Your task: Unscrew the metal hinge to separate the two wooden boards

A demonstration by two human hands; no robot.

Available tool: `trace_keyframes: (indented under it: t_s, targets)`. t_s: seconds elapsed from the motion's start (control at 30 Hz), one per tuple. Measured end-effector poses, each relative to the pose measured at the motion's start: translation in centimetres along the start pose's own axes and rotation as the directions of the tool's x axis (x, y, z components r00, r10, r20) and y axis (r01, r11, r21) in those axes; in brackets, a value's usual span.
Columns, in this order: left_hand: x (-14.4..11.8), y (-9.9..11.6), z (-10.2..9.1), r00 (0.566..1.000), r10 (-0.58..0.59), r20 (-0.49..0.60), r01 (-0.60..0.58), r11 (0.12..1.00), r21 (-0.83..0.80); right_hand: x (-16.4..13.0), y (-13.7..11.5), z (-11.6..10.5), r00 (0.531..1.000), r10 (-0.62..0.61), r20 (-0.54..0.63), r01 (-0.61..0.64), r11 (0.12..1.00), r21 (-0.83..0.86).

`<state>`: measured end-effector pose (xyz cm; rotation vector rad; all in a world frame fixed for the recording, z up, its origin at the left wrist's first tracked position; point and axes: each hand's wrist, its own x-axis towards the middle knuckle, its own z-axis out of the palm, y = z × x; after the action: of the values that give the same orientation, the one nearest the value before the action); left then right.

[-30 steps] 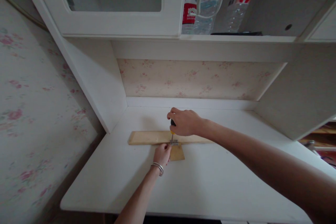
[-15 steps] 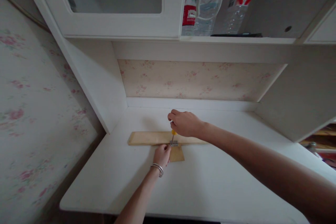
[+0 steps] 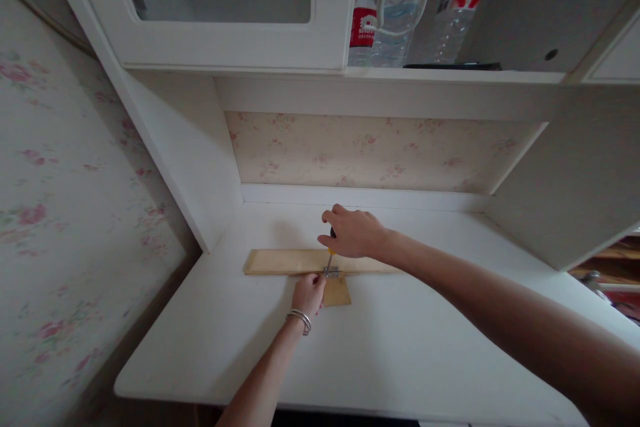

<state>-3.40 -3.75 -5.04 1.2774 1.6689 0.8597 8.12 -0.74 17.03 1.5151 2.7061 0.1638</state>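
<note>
Black/yellow screwdriver [image 3: 331, 251] in R hand [image 3: 356, 232], fingers loosely around the handle, thumb + index tips apart. Shaft near upright, slight tilt, tip down at L part of metal hinge [image 3: 333, 272]. L hand [image 3: 307, 295] curled at hinge's L end, fingertips drawn in; can't tell if clamped on hinge or wood, view too small. Bangles [image 3: 299, 321] on L wrist. Hinge sits at the seam btwn long wood strip [image 3: 285, 261] (runs L-R) and small wood block [image 3: 338, 291] on near side, approx T layout. All flat on white tabletop [image 3: 425, 347]. Floral wallpaper [image 3: 370, 150] behind; cabinet shelf [image 3: 530, 75] above w/ plastic bottles [image 3: 460, 7].
</note>
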Motion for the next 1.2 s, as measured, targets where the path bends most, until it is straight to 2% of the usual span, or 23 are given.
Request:
trace_keyframes:
  t_s: [0.07, 0.2, 0.37, 0.5, 0.63, 0.77, 0.93, 1.07, 1.2]
  targets:
    - [0.0, 0.0, 0.0, 1.0, 0.0, -0.004, 0.0, 1.0, 0.001, 0.0, 0.0, 0.0, 1.0, -0.001, 0.006, 0.001, 1.0, -0.003]
    - [0.0, 0.0, 0.0, 1.0, 0.007, -0.004, -0.007, 1.0, 0.001, 0.1, 0.1, 0.0, 0.996, -0.086, 0.002, 0.086, 0.996, 0.03]
    - [0.0, -0.1, 0.0, 1.0, 0.007, -0.002, -0.007, 1.0, -0.001, 0.4, 0.2, 0.3, 1.0, -0.008, -0.022, 0.008, 1.0, 0.02]
    - [0.1, -0.2, 0.0, 1.0, 0.005, -0.004, -0.005, 1.0, 0.006, 0.6, 0.3, 0.2, 0.997, -0.069, -0.015, 0.07, 0.997, 0.029]
    - [0.1, -0.3, -0.1, 1.0, 0.005, 0.003, -0.005, 1.0, 0.004, 0.7, 0.2, -0.2, 1.0, -0.017, -0.006, 0.017, 1.0, 0.007]
    - [0.1, -0.5, -0.1, 1.0, 0.009, 0.014, -0.009, 1.0, -0.002, 0.8, 0.1, -0.3, 0.997, -0.071, 0.032, 0.07, 0.997, 0.01]
    - [0.2, -0.6, 0.0, 1.0, 0.016, 0.017, -0.016, 1.0, -0.006, 1.0, 0.1, -0.3, 1.0, -0.029, -0.002, 0.029, 1.0, 0.007]
    - [0.3, -0.6, 0.0, 1.0, 0.023, 0.021, -0.023, 1.0, -0.006, 1.1, 0.1, -0.2, 0.997, -0.074, 0.016, 0.074, 0.997, -0.004]
    - [0.2, -0.5, -0.1, 0.999, 0.027, 0.021, -0.027, 1.0, -0.007, 1.1, 0.2, -0.2, 1.0, -0.019, 0.022, 0.02, 1.0, -0.006]
